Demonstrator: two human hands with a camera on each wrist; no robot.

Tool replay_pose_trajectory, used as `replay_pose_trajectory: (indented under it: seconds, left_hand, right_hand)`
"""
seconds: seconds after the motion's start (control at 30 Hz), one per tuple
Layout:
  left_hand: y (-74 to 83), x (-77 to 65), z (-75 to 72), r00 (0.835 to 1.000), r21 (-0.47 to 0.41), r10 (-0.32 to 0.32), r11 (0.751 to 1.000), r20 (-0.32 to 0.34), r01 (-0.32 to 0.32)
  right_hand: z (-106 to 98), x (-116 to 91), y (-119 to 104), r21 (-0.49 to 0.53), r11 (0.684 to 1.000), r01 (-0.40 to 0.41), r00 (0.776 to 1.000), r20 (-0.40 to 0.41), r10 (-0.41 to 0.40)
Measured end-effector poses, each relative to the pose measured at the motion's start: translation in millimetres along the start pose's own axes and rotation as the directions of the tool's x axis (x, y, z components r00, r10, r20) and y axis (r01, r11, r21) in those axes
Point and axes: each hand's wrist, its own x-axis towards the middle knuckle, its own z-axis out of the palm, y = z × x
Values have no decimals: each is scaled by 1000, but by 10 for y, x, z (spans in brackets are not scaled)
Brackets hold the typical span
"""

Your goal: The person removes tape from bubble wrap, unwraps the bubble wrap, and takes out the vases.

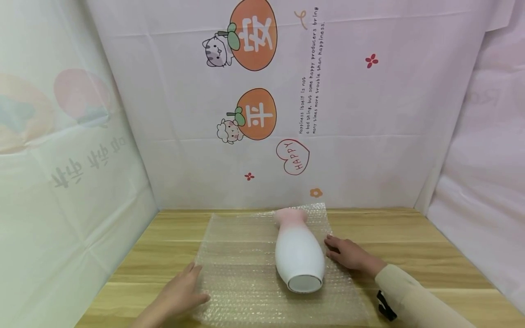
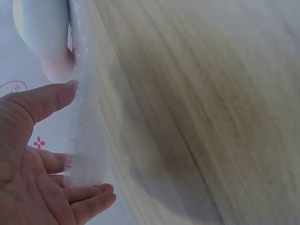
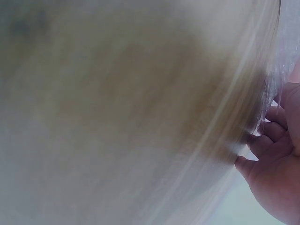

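A vase [image 1: 300, 253], white with a pink neck, lies on its side on a sheet of bubble wrap [image 1: 242, 269]. Its neck points away from me and its round base faces me. At the sheet's left edge, my left hand [image 1: 178, 291] touches the wrap with thumb and fingers spread and nearly straight. The left wrist view shows the thumb apart from the fingers at the edge of the wrap [image 2: 89, 136]. My right hand [image 1: 350, 255] is at the right edge, beside the vase. Its bent fingers [image 3: 272, 131] hold the border of the wrap; the thumb's contact is partly hidden.
The wrap lies on a wood-grain table [image 1: 393, 241]. A printed white cloth [image 1: 352, 114] hangs behind the table, with more cloth at the left and right sides. On the right sleeve [image 1: 414, 291] there is a black strap [image 1: 385, 306].
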Motion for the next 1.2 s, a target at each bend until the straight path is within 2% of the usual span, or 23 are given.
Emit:
replay_pose_trajectory:
  seconds: [0.23, 0.57, 1.0, 1.2]
  left_hand:
    - [-74, 35, 17, 999, 0, -4, 1000, 39, 4]
    - [-225, 53, 18, 994, -18, 77, 997, 78, -76]
    - [-210, 117, -42, 993, 26, 67, 997, 98, -70]
    - [-241, 167, -73, 982, 33, 160, 986, 97, -164]
  right_hand:
    - [-1, 3, 10, -7, 1000, 10, 1000, -2, -10]
    - [-4, -2, 1, 4, 1000, 5, 1000, 0, -5]
    - [-5, 3, -12, 4, 1000, -22, 1000, 12, 22]
    - [0, 1, -13, 12, 999, -34, 999, 15, 33]
